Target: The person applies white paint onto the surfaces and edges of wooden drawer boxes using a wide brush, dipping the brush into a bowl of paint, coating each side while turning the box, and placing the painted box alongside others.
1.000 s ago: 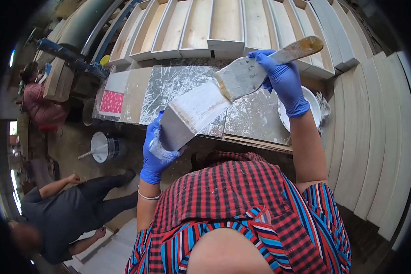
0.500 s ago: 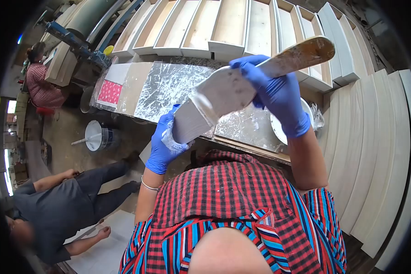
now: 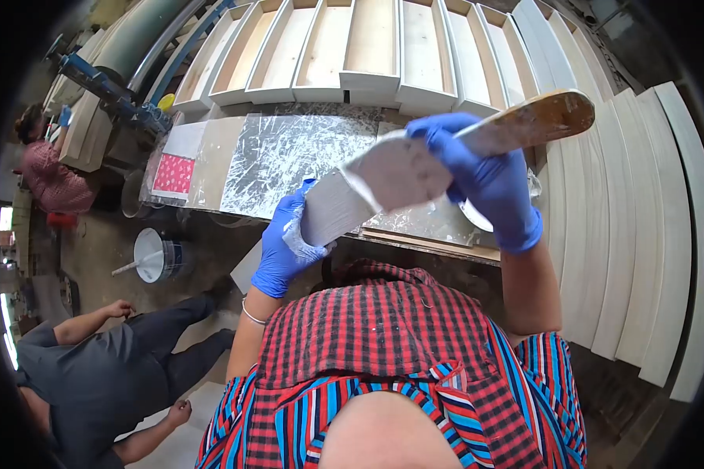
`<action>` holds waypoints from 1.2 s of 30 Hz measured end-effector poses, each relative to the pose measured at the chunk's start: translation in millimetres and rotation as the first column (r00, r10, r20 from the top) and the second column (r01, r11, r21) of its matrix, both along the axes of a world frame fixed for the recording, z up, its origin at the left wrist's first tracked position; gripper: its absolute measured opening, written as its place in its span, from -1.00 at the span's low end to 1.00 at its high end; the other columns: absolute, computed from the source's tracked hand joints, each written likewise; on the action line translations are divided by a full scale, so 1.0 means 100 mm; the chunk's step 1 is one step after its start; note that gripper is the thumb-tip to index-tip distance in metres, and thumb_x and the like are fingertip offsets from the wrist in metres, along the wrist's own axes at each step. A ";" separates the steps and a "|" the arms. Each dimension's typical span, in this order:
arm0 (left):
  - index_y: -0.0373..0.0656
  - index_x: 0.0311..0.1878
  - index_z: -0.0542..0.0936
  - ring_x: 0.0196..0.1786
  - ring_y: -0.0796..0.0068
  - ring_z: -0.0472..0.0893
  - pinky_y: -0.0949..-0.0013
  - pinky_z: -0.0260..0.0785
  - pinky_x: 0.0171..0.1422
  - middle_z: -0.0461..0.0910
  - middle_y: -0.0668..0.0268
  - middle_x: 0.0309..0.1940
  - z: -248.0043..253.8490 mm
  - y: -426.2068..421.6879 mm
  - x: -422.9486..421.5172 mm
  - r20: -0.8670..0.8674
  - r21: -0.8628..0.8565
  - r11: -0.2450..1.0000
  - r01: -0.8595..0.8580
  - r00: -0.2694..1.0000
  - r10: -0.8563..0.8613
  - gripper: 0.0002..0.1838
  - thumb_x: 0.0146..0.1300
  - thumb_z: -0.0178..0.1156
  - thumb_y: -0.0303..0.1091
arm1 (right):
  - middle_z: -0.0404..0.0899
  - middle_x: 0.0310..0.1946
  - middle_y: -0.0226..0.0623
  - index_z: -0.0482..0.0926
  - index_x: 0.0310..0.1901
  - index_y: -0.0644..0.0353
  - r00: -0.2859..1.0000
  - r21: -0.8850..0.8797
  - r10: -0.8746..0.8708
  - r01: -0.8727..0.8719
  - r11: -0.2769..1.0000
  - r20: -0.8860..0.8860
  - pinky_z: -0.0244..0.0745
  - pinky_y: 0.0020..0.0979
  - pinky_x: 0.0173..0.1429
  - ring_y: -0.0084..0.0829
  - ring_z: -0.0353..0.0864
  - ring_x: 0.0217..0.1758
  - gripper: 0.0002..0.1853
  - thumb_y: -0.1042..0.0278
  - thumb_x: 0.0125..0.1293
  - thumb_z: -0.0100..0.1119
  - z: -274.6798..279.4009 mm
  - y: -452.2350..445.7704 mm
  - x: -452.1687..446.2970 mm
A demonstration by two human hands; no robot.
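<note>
My left hand (image 3: 278, 248), in a blue glove smeared with white paste, is closed around a flat grey scraper (image 3: 332, 209). In my right hand (image 3: 489, 178), also blue-gloved, is a putty knife with a broad coated blade (image 3: 403, 173) and a worn brown handle (image 3: 551, 117) that points up and right. The putty knife's blade end touches or overlaps the far end of the scraper, with white paste along the line between them. Both tools are held in the air over the near edge of the worktable (image 3: 289, 156), whose dark top is streaked with white.
Open pale wooden drawer boxes (image 3: 375, 47) line the back of the worktable. Long pale boards (image 3: 602, 227) are stacked at right. A white bucket (image 3: 160, 256) with a stick stands on the floor at left. One person (image 3: 94, 371) is at lower left, another (image 3: 47, 168) farther back.
My right hand and the putty knife have moved slightly right and down. The white ridge between the blades looks narrower. The view has shifted, and both hands keep their grip.
</note>
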State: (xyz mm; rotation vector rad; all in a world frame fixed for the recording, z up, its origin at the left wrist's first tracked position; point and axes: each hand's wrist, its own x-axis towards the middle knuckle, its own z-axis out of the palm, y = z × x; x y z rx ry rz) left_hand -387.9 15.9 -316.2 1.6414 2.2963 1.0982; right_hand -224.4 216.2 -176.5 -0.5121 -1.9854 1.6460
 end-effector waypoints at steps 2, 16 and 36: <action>-0.26 0.23 0.28 0.01 0.16 0.46 0.29 0.36 0.10 0.46 0.10 -0.04 0.00 -0.02 -0.01 -0.002 0.031 0.999 0.025 1.000 -0.025 -0.07 -0.33 0.43 -0.27 | 0.62 -0.37 -0.43 0.60 -0.21 0.21 0.994 0.072 -0.098 0.101 0.992 -0.046 0.23 -0.72 -0.64 -0.78 0.41 -0.61 -0.83 0.34 0.27 0.10 -0.14 0.05 -0.08; -0.24 0.27 0.24 -0.19 0.11 0.49 0.24 0.37 -0.04 0.48 0.05 -0.24 0.29 -0.05 0.01 -0.204 -0.112 0.993 -0.046 0.979 0.022 -0.06 -0.32 0.38 -0.29 | 0.60 -0.34 -0.37 0.56 -0.19 0.27 0.992 -0.131 -0.127 0.124 0.984 -0.015 0.22 -0.70 -0.65 -0.76 0.37 -0.66 -0.79 0.32 0.29 0.05 -0.26 0.02 0.35; -0.20 0.23 0.30 -0.06 0.10 0.48 0.28 0.34 0.09 0.46 0.08 -0.08 0.60 0.08 0.31 -0.248 -0.163 0.987 -0.014 0.968 -0.027 -0.12 -0.33 0.38 -0.37 | 0.57 -0.46 -0.46 0.60 -0.19 0.21 0.969 -0.378 -0.201 0.135 0.916 -0.142 0.19 -0.69 -0.63 -0.73 0.36 -0.67 -0.74 0.20 0.23 0.16 -0.77 0.78 0.54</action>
